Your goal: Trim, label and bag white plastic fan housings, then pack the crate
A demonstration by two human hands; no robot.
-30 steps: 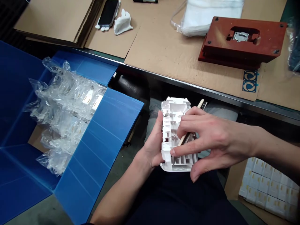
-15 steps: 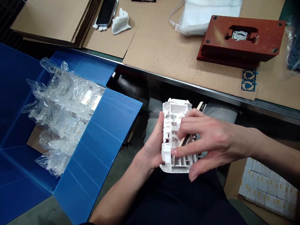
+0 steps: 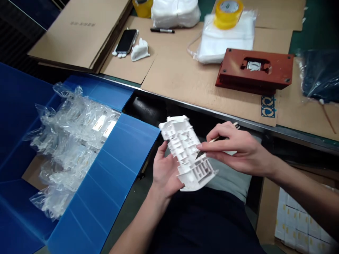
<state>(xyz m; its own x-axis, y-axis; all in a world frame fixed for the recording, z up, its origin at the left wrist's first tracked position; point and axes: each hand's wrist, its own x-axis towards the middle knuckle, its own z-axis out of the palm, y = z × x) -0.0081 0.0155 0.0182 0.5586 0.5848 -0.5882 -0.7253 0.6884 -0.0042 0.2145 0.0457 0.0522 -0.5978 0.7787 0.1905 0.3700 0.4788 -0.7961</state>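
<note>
Your left hand (image 3: 166, 171), half closed with its fingers hidden underneath, cradles the white housing (image 3: 185, 144) before the table (image 3: 185, 102); your right hand (image 3: 235, 150) pinches a slim tool (image 3: 215, 139) tight over its ribs. The shell looks light, stiff and perhaps slick, ribs likely fragile: hold it by its long outer walls.

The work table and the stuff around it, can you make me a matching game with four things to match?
Things:
1. phone
2. white plastic part
3. bagged parts
4. block

Matches:
A. inside the blue box
B. dark red
C. on top of a white glove
D. in the left hand

Right pairs: 1-C, 2-D, 3-A, 4-B
</note>
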